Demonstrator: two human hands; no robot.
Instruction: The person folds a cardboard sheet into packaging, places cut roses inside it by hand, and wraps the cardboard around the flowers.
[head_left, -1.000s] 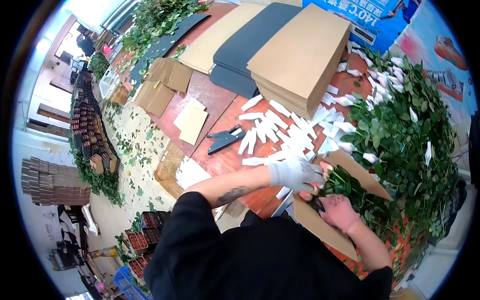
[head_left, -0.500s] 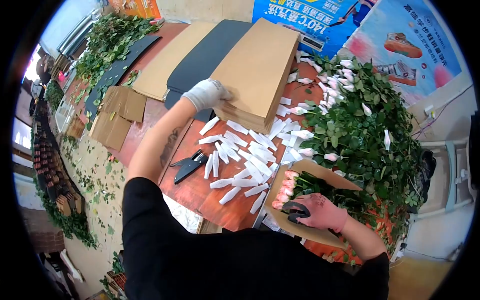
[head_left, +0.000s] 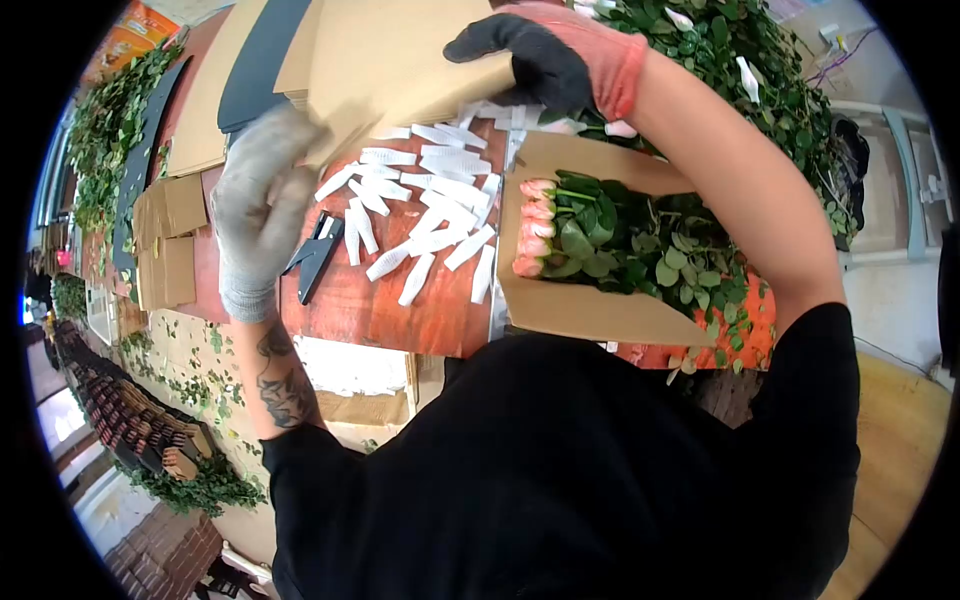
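Note:
My left hand (head_left: 262, 195), in a whitish glove, is at the near left corner of a brown cardboard sheet (head_left: 400, 75), the corner between thumb and fingers; motion blurs this spot. My right hand (head_left: 560, 65), in a pink glove with black fingers, grips the sheet's right end, thumb on top. Beneath and behind lies the cardboard stack, partly hidden. Below my right forearm, a bunch of pink roses (head_left: 536, 228) with leafy stems rests on an open piece of cardboard (head_left: 590, 308). White mesh sleeves (head_left: 435, 215) are scattered on the red table, beside a black stapler (head_left: 320, 258).
Dark grey sheets (head_left: 262, 65) and more brown board (head_left: 205, 120) lie at the back left. A folded carton (head_left: 168, 240) sits at the table's left. Leafy rose stems (head_left: 730, 70) pile up at the right, near a pale chair (head_left: 900, 180). Leaves litter the floor.
My right hand has left the roses and moved up to the cardboard sheet. My left hand has come nearer, and the sheet's near left corner is now bent. The view has tilted down.

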